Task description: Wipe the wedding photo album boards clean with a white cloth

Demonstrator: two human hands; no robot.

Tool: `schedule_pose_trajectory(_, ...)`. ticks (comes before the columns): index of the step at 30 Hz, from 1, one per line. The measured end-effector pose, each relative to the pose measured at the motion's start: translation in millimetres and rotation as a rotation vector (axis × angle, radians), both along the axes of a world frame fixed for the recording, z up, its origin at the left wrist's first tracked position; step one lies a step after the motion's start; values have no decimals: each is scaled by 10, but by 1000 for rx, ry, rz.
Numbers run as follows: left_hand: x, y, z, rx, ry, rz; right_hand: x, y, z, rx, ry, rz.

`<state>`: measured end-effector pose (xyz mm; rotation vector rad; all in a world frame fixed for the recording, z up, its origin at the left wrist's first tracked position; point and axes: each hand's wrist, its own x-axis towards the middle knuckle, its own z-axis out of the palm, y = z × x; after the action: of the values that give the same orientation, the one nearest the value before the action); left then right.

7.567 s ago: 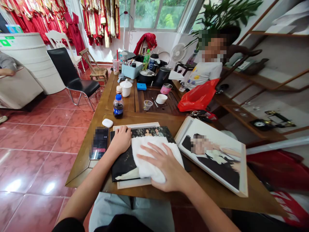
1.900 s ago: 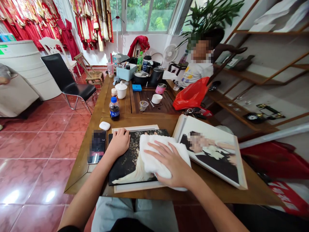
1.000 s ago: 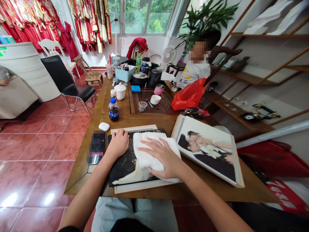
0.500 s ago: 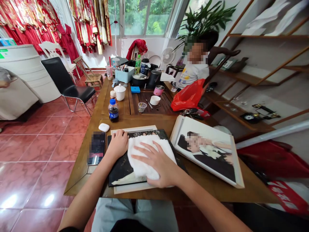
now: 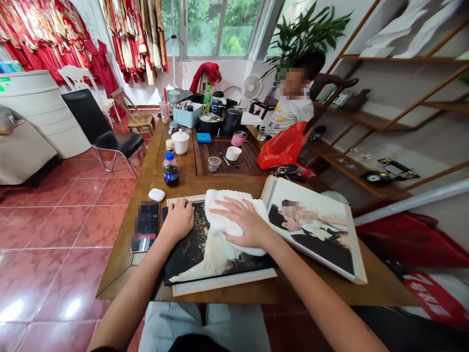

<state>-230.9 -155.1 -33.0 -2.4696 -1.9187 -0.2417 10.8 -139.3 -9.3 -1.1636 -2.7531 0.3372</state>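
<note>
A bunched white terry towel (image 5: 216, 208) lies on a dark, glossy wedding-photo panel (image 5: 190, 249). The towel's long axis runs diagonally, from beyond the panel's far edge toward its right side. The panel lies flat on a pale, cream-edged board (image 5: 223, 282), on a brown wooden table (image 5: 293, 288), with the printed white gown trailing toward its near left corner.

The right hand (image 5: 244, 220) is open, fingers spread, pressed down on the towel without clenching it. The left hand (image 5: 178, 221) is open and palm down on the panel's left part, just beside the towel and holding nothing.

Right of the panel, a large white-bordered portrait panel (image 5: 311, 234) lies tilted. Left of the panel is a black smartphone (image 5: 145, 227). Beyond its far left corner are a white oval earbud case (image 5: 157, 194) and a blue-capped cola bottle (image 5: 170, 171).
</note>
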Motion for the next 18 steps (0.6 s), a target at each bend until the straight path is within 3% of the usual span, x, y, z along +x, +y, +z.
schedule_pose_trajectory(5, 17, -3, -8, -1, -7, 18, -29, -99, -23, 6, 11, 16)
schedule_pose_trajectory(12, 27, -14, -13, 5, -1, 31, -118, -613, 74, -161, -25, 238)
schedule_pose_trajectory(18, 27, 3, -48, 13, -20, 35, -369, -784, 117, -280, -31, 407)
